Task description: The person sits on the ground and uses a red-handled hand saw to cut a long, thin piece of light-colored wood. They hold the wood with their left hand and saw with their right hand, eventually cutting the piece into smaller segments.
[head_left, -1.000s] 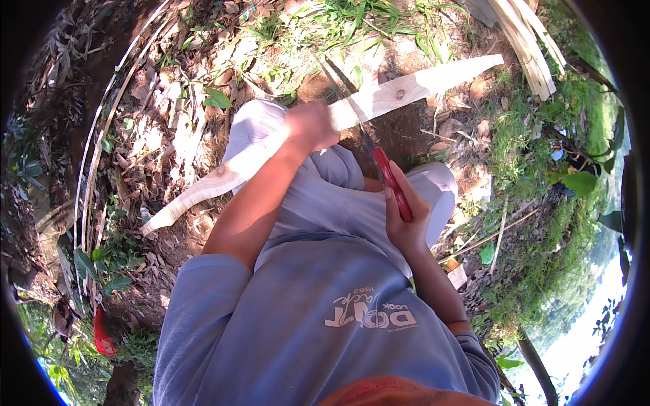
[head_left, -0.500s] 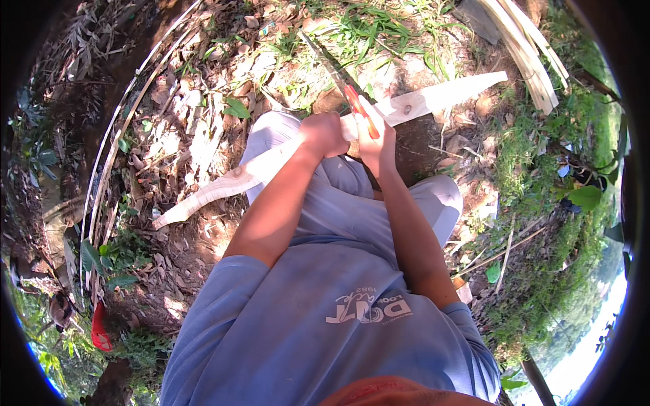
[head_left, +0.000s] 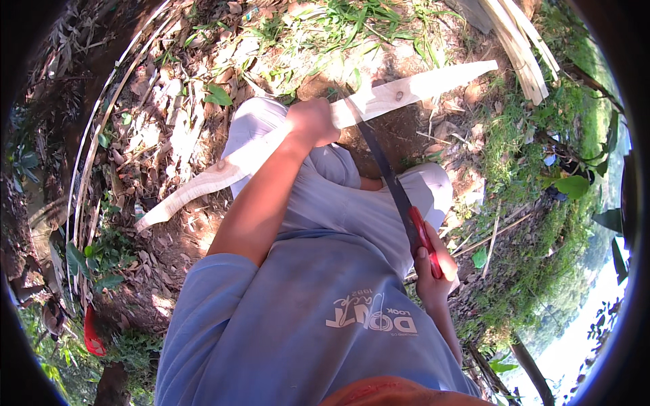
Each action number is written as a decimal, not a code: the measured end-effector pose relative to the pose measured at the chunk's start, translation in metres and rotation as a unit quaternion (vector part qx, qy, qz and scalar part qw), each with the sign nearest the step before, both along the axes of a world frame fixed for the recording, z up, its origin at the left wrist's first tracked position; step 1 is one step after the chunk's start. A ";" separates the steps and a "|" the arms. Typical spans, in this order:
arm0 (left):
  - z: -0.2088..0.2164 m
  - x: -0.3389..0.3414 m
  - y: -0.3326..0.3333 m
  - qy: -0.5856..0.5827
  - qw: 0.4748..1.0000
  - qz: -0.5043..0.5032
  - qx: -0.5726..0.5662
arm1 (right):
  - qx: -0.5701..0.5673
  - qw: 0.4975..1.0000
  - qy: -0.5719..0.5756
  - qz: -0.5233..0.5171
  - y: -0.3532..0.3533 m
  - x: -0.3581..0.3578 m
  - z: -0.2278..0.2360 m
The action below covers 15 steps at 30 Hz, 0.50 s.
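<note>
A long pale wooden board (head_left: 230, 170), tapered at both ends and with dark knots, lies slantwise across my lap. My left hand (head_left: 313, 122) is closed around it near its middle. My right hand (head_left: 435, 268), drawn back beside my right hip, is wrapped around the red handle of a handsaw (head_left: 387, 172). The dark blade runs forward to the board and crosses it just right of my left hand. Whether the teeth sit in a cut I cannot tell.
Pale split wood strips (head_left: 514, 47) lie at the far right. Long thin canes (head_left: 91, 145) curve along the left. A red object (head_left: 93, 333) rests at the lower left. Dry leaves and grass (head_left: 352, 27) cover the ground ahead.
My right hand has pulled the saw back toward my body, from beside the board to near my right hip. My left hand stays on the board, and the view has shifted slightly.
</note>
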<state>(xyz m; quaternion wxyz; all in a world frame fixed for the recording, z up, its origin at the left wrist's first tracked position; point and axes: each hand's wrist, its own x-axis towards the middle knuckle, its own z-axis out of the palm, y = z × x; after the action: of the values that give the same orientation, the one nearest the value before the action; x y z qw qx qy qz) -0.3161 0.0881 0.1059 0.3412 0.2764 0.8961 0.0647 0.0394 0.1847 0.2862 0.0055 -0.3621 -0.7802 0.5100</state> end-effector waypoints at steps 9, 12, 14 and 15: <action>0.000 -0.004 0.000 -0.013 1.000 0.016 0.009 | 0.067 0.995 -0.005 0.071 0.014 -0.026 0.000; -0.004 -0.007 -0.001 -0.003 1.000 0.011 0.009 | 0.082 0.989 0.065 0.109 0.012 -0.057 -0.027; 0.000 -0.009 -0.001 -0.029 1.000 0.007 -0.004 | 0.073 0.990 0.090 0.080 0.015 -0.083 -0.052; -0.003 -0.010 -0.002 -0.028 1.000 0.009 -0.008 | 0.059 0.993 0.080 0.064 0.016 -0.097 -0.066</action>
<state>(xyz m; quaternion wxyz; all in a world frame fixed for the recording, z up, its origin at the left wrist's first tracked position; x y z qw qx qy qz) -0.3257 0.0865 0.1027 0.3682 0.2634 0.8890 0.0682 -0.0580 0.2011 0.2205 0.0568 -0.2688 -0.8277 0.4894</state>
